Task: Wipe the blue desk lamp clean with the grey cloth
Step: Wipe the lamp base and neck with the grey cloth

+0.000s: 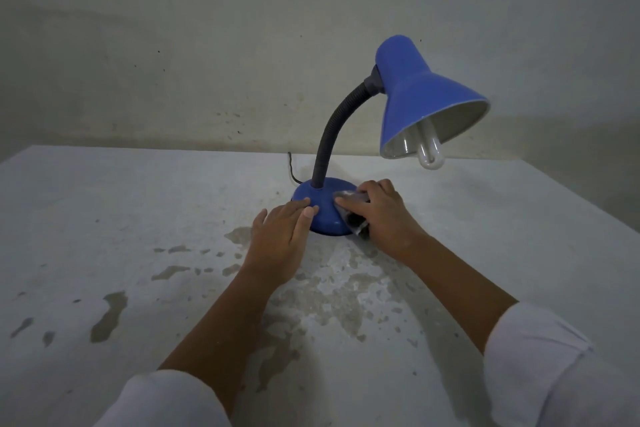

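The blue desk lamp (420, 94) stands upright on the table, its shade tilted to the right with a white bulb showing underneath. A black flexible neck joins the shade to the round blue base (325, 208). My left hand (280, 236) lies flat with its fingertips resting on the base's left side. My right hand (382, 215) presses the grey cloth (348, 206) against the right side of the base. Most of the cloth is hidden under that hand.
The white table (104, 218) has worn, patchy paint in front of the lamp. A black cord (294, 173) runs from the base over the table's back edge. A stained wall (173, 45) stands close behind.
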Tool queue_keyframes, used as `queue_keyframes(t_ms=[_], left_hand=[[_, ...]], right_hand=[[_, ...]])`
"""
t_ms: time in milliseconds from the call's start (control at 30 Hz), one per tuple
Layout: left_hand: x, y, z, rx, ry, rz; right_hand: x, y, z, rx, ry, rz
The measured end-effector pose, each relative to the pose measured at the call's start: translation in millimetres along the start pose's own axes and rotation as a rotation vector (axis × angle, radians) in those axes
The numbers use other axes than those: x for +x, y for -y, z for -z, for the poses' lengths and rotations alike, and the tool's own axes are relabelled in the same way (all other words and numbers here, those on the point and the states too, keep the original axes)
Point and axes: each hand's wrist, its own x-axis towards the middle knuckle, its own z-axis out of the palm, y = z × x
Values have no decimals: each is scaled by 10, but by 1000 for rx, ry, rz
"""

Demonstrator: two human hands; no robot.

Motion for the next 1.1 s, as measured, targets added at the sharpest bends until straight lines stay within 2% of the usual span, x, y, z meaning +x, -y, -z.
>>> queue_keyframes(t_ms=[133, 333, 467, 600, 733, 933, 1000, 1100], left_hand=[[-10, -19, 7, -12, 1, 10], [-16, -27, 11, -1, 10, 15], [-11, -15, 9, -14, 0, 6], [-3, -7, 0, -2, 10, 7], [6, 18, 1, -30, 3, -1], [20, 18, -3, -20, 11, -13], [17, 16, -7, -14, 11, -14], [18, 11, -9, -14, 8, -12]], right_hand=[[-82, -36, 110, 31, 72, -1], [-136, -196, 198, -34, 33, 86], [-51, -283, 242, 95, -104, -123], [59, -181, 94, 43, 10, -223], [52, 18, 4, -117, -6, -247], [-141, 167, 3, -204, -17, -238], [-214, 238, 30, -203, 4, -190], [-296, 256, 93, -169, -69, -60]])
